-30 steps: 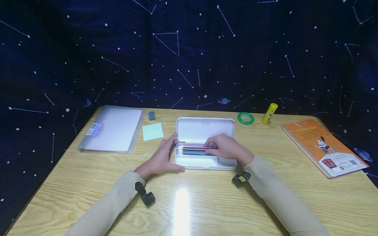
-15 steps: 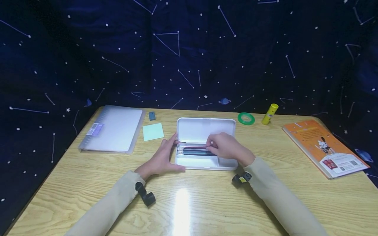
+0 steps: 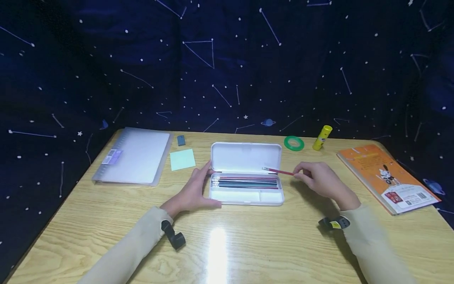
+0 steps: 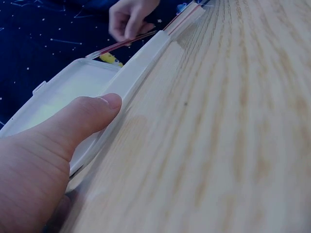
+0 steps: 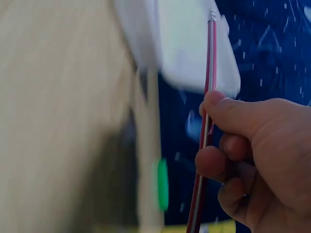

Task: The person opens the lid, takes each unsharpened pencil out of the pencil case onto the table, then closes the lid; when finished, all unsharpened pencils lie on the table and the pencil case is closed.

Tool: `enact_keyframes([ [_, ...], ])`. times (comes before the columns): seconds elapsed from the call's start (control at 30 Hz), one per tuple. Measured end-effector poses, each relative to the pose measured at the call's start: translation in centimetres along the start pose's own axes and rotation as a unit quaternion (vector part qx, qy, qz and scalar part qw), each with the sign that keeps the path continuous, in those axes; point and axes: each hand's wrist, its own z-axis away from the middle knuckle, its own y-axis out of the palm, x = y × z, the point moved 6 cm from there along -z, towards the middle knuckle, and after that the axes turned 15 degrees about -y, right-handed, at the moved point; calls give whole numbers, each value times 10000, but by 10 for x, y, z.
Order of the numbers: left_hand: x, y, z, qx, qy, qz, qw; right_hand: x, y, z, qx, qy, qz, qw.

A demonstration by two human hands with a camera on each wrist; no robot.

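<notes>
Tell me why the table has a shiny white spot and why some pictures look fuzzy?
Head view: a lamp's glare streaks the table in front of the case; the rest is sharp. Right wrist view: the case and table are smeared, only the right hand and pencil are clear. Left wrist view: the near thumb is soft.

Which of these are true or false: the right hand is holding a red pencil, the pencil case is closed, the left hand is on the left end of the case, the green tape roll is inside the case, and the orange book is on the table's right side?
1. The right hand holds a red pencil. True.
2. The pencil case is closed. False: its lid stands open, with pencils lying inside.
3. The left hand rests against the case's left end. True.
4. The green tape roll lies inside the case. False: it lies on the table behind the case, beside the yellow glue stick.
5. The orange book lies on the table's right side. True.
</notes>
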Motion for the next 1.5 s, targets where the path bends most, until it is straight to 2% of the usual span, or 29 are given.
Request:
enact_keyframes([
  [0.17,1,1,0,44,-7,39,10000,-29,-3,33,-131,89,186,9997],
  [0.33,1,1,0,42,3,67,10000,-48,-1,48,-59,136,189,9997],
  [0.63,-1,0,3,9,31,78,10000,-56,2,46,34,114,142,9998],
  [0.87,0,0,3,3,12,44,10000,-56,4,42,114,255,49,9996],
  [1.03,1,0,3,-56,56,1,10000,-43,6,30,93,229,-151,9996],
  [1.17,2,1,3,-33,16,2,10000,-23,16,12,164,149,-416,9989],
  [1.5,-1,1,2,-18,81,42,10000,40,46,-38,355,-579,-1062,9920],
])
